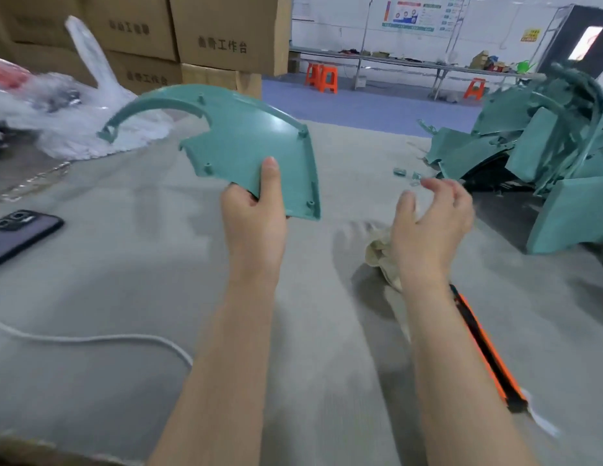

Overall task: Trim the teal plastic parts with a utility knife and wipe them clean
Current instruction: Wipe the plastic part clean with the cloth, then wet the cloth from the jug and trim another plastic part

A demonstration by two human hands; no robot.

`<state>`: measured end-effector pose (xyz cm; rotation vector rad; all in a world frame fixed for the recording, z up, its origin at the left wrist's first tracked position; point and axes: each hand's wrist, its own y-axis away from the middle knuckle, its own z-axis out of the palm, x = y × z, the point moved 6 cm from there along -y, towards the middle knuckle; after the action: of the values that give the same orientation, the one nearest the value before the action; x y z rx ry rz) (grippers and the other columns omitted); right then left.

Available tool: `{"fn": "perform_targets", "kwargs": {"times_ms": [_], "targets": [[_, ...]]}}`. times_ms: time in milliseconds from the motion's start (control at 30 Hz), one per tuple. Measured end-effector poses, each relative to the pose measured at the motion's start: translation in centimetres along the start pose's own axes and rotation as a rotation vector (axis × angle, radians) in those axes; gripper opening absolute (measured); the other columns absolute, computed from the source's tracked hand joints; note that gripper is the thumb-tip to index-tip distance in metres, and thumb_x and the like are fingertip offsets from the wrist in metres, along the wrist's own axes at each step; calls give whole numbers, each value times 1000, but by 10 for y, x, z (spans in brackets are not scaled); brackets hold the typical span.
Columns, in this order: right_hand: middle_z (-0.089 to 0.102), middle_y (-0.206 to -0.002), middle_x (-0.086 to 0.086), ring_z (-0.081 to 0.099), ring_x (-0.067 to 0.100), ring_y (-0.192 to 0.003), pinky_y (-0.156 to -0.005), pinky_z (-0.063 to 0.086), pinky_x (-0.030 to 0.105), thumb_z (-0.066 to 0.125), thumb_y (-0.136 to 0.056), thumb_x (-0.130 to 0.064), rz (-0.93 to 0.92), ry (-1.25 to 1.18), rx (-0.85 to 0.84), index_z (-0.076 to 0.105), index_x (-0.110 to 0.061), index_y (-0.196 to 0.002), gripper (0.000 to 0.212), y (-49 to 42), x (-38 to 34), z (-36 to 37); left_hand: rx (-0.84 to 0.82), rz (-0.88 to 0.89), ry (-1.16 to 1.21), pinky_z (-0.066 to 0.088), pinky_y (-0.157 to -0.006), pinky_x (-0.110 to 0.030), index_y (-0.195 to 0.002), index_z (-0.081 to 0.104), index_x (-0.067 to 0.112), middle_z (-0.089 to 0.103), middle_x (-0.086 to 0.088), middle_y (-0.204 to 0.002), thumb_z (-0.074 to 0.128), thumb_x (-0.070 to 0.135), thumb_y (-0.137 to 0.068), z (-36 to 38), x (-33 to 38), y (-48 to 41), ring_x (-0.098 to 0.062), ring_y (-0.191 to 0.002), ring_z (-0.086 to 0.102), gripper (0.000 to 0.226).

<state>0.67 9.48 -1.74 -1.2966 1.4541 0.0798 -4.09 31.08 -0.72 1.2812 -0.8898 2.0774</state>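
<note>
Left hand: the left hand [256,210] holds the teal part [246,139] above the middle of the bench [159,264], the grip clamped on the part's near edge, thumb flat on the upper face and fingers underneath
Teal part: a flat curved panel with small pegs and a raised rim, a thin arc reaching out to the left; it is lifted off the bench and tilted toward the camera
Right hand: the right hand [431,223] hangs over the cloth [377,250], fingers spread and loosely bent, grip released and grasping nothing; it is blurred
Cloth: a crumpled pale rag lying on the bench, partly hidden under the right wrist
Knife: an orange and black utility knife [488,351] lies on the bench toward the near right, beside the right forearm, which covers part of it
Pile: a heap of teal parts [545,156] sits at the far right corner, with small teal scraps [399,171] just beside it
Left edge: a dark phone [21,230] and a white cable [91,338]
Far left: a clear plastic bag [74,122] in front of cardboard boxes [209,31]
</note>
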Motion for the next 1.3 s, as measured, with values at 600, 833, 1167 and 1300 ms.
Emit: {"fn": "perform_targets", "kwargs": {"times_ms": [600, 833, 1167, 1300], "targets": [[72, -92, 11, 68, 21, -83, -80, 54, 37, 53, -99, -17, 84, -756, -1660, 65, -14, -83, 21, 382, -318, 156, 998, 7, 254, 48, -98, -48, -112, 55, 13, 64, -11, -118, 48, 9, -94, -366, 70, 55, -28, -108, 62, 20], [59, -128, 7, 58, 21, -106, -92, 42, 32, 48, -100, -40, -383, -285, -1800, 51, -10, -133, 45, 475, -296, 182, 1176, -438, 433, 44, -55, -27, -95, 58, 7, 59, -11, -78, 49, 31, -97, -444, -4, 110, -22, -63, 56, 26], [71, -106, 3, 66, 16, -100, -90, 53, 35, 51, -100, -21, -150, -542, -1753, 64, -14, -114, 20, 418, -282, 171, 1014, -137, 98, 45, -103, -40, -129, 47, 21, 53, -6, -132, 43, 15, -97, -389, 34, 75, -20, -119, 54, 32], [74, -92, 7, 69, 11, -79, -67, 55, 22, 50, -101, -16, 189, -829, -1512, 66, -11, -105, 17, 314, -271, 149, 729, 65, 26, 51, -91, -27, -113, 59, 15, 62, -8, -118, 46, 9, -97, -300, 72, 36, -17, -105, 61, 22]]}}
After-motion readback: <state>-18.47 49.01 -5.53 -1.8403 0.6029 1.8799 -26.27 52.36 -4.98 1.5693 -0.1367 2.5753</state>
